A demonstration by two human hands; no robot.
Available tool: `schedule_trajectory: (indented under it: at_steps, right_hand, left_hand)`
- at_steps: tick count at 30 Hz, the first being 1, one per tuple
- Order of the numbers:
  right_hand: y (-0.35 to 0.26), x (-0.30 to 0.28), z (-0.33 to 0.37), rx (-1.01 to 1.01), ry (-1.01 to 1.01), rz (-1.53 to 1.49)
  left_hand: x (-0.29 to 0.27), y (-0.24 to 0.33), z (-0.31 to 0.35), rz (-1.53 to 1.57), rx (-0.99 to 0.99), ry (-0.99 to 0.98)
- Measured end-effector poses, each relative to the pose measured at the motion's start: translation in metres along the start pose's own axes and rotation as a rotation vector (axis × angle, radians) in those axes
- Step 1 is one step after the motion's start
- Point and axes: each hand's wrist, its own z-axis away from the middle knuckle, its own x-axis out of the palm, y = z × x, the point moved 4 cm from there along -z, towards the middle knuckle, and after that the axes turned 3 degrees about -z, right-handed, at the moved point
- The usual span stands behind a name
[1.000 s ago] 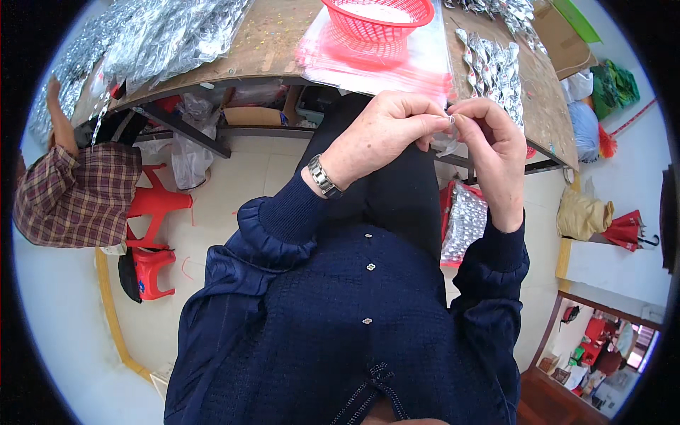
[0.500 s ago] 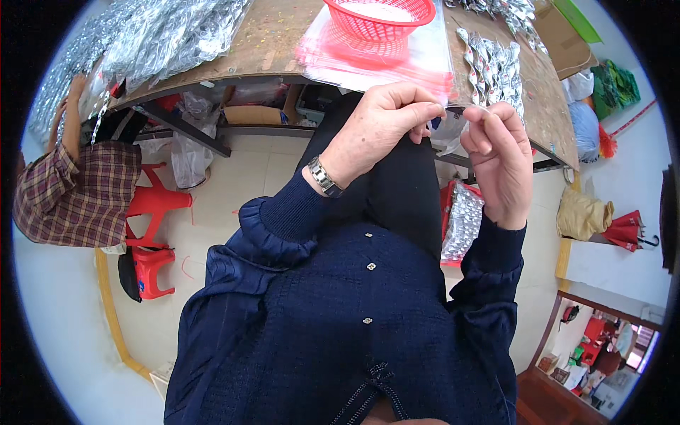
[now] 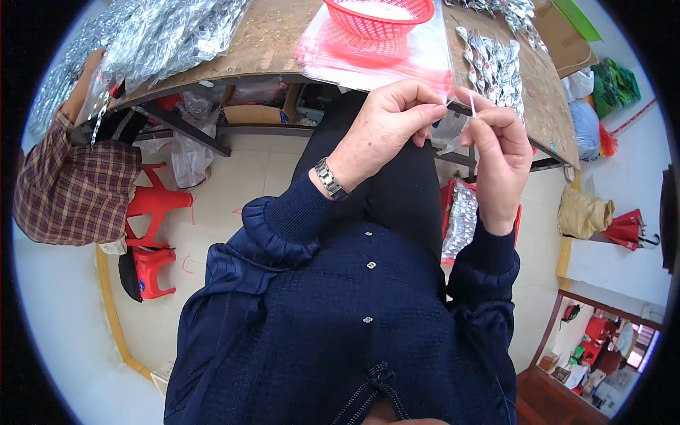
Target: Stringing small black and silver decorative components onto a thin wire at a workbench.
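My left hand, a metal-band watch at its wrist, pinches one end of a thin white strand between thumb and forefinger. Opposite it, my right hand is closed in a pinch, a white strand standing up from its thumb and forefinger. Whether both hands hold one single strand I cannot tell. The two sets of fingertips are a short way apart, in front of the table edge. Just beyond them lie a stack of clear plastic bags with pink edges and a row of twisted silver foil pieces.
A red plastic basket stands on the bags. Silver foil bundles cover the wooden table's left part. A person in a plaid shirt works there, near red stools. Below my right arm sits a red crate with silver packages.
My right hand has turned slightly, and the white strand at its fingers now points up rather than stretching across to my left hand. At the left, the other person's arm has moved.
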Motion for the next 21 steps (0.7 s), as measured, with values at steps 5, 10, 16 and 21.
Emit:
schedule_trajectory:
  at_steps: [5, 10, 16, 21]
  right_hand:
    - [-0.01, 0.007, -0.004, -0.309, -0.1, 0.578]
    - [-0.021, 0.018, -0.003, -0.495, -0.202, 0.973]
    - [-0.026, 0.023, -0.003, -0.56, -0.316, 1.135]
    - [-0.027, 0.025, -0.002, -0.595, -0.365, 1.18]
  left_hand:
    - [-0.002, 0.001, 0.0, -0.055, -0.004, -0.01]
    - [-0.004, 0.006, 0.0, -0.083, -0.012, 0.002]
    - [-0.006, 0.004, -0.001, -0.089, -0.019, -0.003]
    - [-0.006, 0.004, -0.001, -0.101, -0.032, -0.014]
